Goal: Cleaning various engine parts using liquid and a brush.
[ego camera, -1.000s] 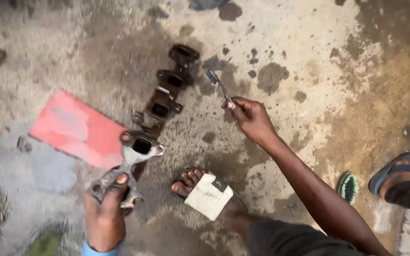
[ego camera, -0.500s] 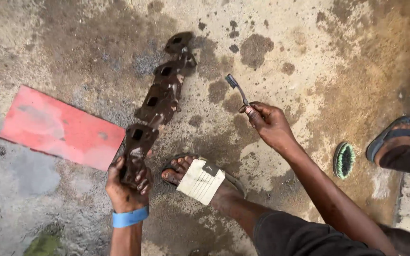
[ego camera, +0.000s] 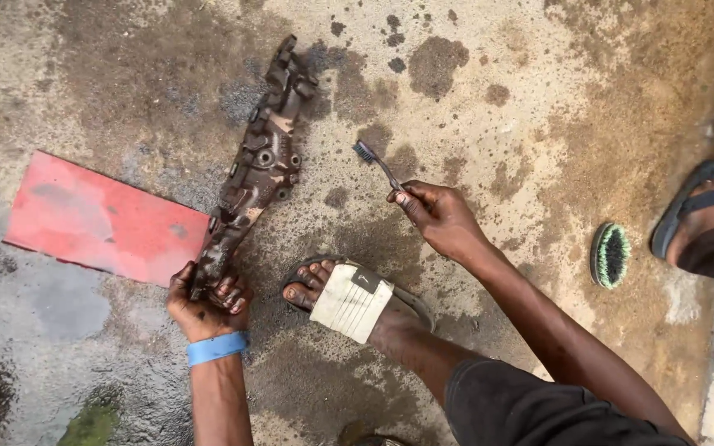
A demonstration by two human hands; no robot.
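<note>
Two hands are at work: the left hand [ego camera: 207,299] has its fingers clamped on the near end of a grimy metal casting [ego camera: 256,169] lying on wet concrete beside a red sheet [ego camera: 101,219]; grease could let it slip toward the sandalled foot [ego camera: 349,299]. The right hand [ego camera: 440,216] pinches a toothbrush [ego camera: 375,163]. The casting's underside is hidden.

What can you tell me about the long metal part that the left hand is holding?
The metal part is a long, dark casting, grimy and rusty brown, with bosses, round holes and uneven edges. It lies aslant on the wet concrete floor, its far end pointing up and to the right. The left hand grips its near end, which is next to the edge of a red sheet. The right hand, with a toothbrush, is clear of it.
</note>
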